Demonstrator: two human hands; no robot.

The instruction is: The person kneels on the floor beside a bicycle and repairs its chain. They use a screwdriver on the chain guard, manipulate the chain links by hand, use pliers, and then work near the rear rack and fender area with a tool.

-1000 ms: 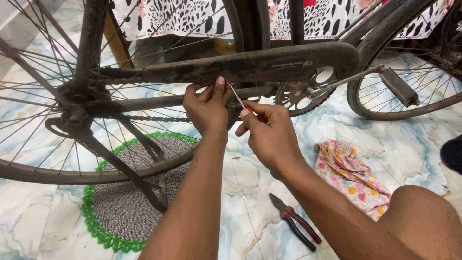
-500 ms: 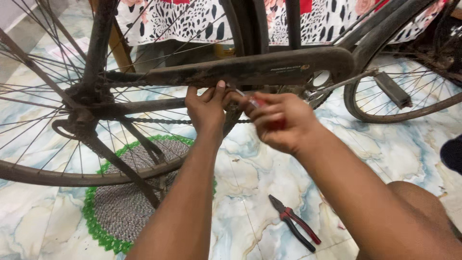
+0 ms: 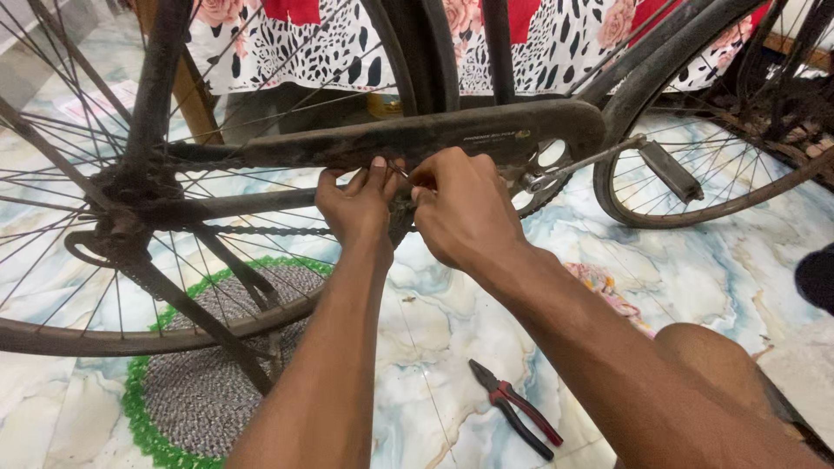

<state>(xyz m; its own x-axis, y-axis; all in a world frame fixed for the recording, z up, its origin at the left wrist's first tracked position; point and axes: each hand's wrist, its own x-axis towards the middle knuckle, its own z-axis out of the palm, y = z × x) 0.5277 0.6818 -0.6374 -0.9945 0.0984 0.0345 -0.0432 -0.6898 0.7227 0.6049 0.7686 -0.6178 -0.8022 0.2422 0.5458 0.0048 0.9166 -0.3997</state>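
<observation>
— What has changed since the earlier frames?

— The right hand (image 3: 465, 213) has swung in from the open and now sits fist-like against the chain guard (image 3: 417, 139); the thin metal rod it showed before is nearly hidden, only a sliver visible between the hands.

— And nearest to us?

— One pair of red-handled pliers (image 3: 514, 419) on the marble floor (image 3: 434, 347), lying apart from both arms. One round mat with a green edge (image 3: 195, 391) is under the rear wheel (image 3: 113, 260).

— The hands?

— Two. The left hand (image 3: 356, 204) pinches with fingertips together at the guard's lower edge; the right is curled closed, on what I cannot tell.

— How does the guard look?

— Long, dark, grimy, running level from hub to crank, with one chain (image 3: 269, 231) below it.

— Room to move?

— Tight: spokes left, one pedal (image 3: 669, 171) right. One patterned cloth (image 3: 599, 282) lies beside the forearm; a spotted fabric (image 3: 347, 43) hangs beyond.
</observation>
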